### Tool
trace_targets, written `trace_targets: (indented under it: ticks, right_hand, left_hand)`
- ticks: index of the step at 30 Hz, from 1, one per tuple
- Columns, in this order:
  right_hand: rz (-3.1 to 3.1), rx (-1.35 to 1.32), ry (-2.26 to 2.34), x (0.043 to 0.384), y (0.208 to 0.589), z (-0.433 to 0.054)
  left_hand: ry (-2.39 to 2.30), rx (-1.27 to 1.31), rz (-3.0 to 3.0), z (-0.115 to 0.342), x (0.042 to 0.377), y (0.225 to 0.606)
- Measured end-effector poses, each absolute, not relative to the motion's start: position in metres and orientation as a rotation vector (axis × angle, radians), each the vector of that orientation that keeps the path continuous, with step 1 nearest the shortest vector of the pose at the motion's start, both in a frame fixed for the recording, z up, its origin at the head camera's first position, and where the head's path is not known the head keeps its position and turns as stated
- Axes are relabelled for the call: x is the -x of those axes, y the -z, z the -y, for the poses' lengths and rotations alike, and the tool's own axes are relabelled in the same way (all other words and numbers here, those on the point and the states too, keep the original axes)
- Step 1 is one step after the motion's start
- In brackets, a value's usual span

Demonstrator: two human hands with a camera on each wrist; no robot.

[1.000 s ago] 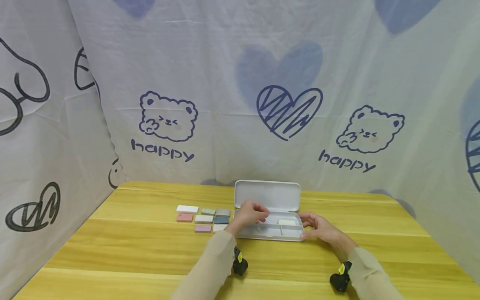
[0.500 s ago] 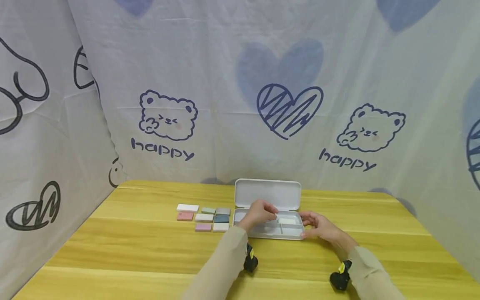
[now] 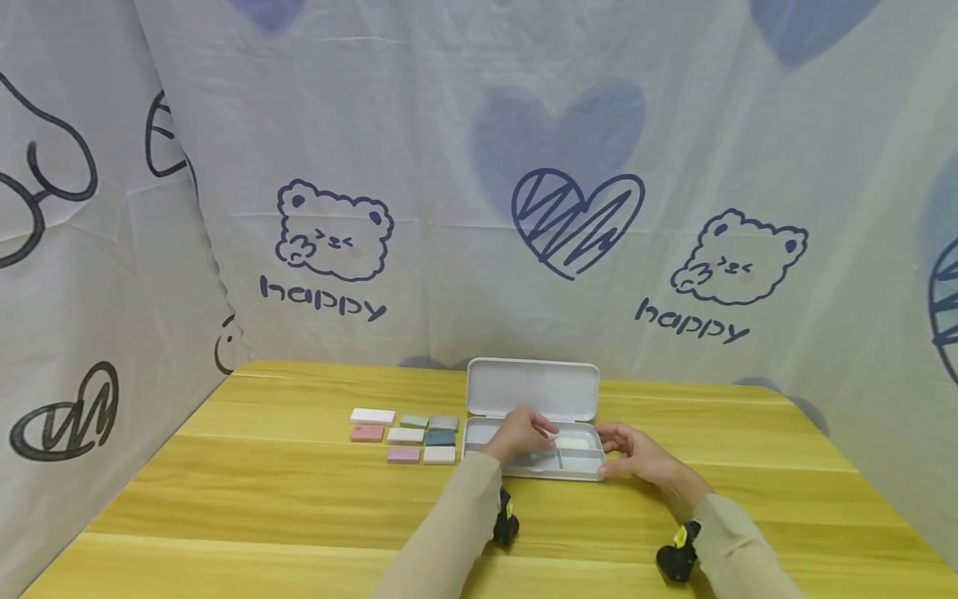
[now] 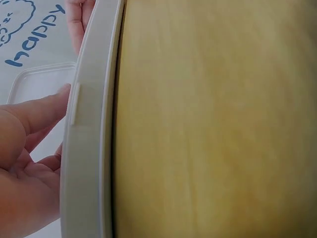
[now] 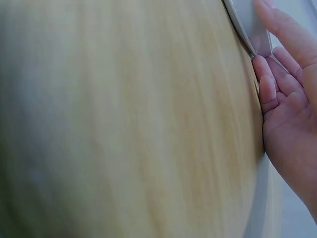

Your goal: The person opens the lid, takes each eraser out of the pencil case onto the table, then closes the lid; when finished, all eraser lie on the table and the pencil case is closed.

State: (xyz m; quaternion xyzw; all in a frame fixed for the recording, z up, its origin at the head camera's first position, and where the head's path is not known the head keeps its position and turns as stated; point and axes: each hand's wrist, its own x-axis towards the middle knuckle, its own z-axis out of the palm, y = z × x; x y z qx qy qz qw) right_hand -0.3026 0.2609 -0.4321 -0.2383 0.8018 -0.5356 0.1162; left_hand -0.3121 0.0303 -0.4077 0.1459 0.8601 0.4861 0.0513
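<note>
A pale plastic pencil case [image 3: 579,476] lies with its hinged lid [image 3: 533,389] raised at the back. Dividers split its base into compartments. In the rear right compartment sits a small white block [image 3: 575,443]. My left hand [image 3: 520,434] reaches over the front wall into the case, finger and thumb parted, tips right at the block's left end. In the left wrist view the case's front wall [image 4: 88,163] hides those fingertips. My right hand [image 3: 636,454] holds the case's right end, thumb at the front corner; in the right wrist view its fingers [image 5: 267,89] curl against that end.
Left of the case, several small flat blocks lie in loose rows on the wooden table [image 3: 247,499], among them a pink block [image 3: 367,433], a blue block [image 3: 440,438] and a purple block [image 3: 403,455]. A printed curtain [image 3: 449,299] hangs behind the table.
My left hand has moved right inside the case to the white block, and its finger and thumb have spread apart. The right hand has stayed on the case's end.
</note>
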Motion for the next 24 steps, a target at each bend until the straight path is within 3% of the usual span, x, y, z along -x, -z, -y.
trace_targets:
  ticks: [5, 12, 18, 24]
  right_hand:
    - [-2.355, 0.687, 1.562, 0.302, 0.432, -0.261]
    - [-2.354, 0.655, 1.558, 0.302, 0.432, -0.261]
    - [-2.350, 0.640, 1.554, 0.303, 0.432, -0.262]
    - [-2.332, 0.646, 1.566, 0.304, 0.432, -0.262]
  left_hand:
    - [-1.421, -0.466, -2.672, -0.034, 0.325, 0.421]
    - [-1.373, -0.560, -2.668, -0.053, 0.428, 0.541]
    - [-1.251, -0.582, -2.687, -0.060, 0.433, 0.550]
    - [-1.272, -0.614, -2.696, -0.068, 0.480, 0.603]
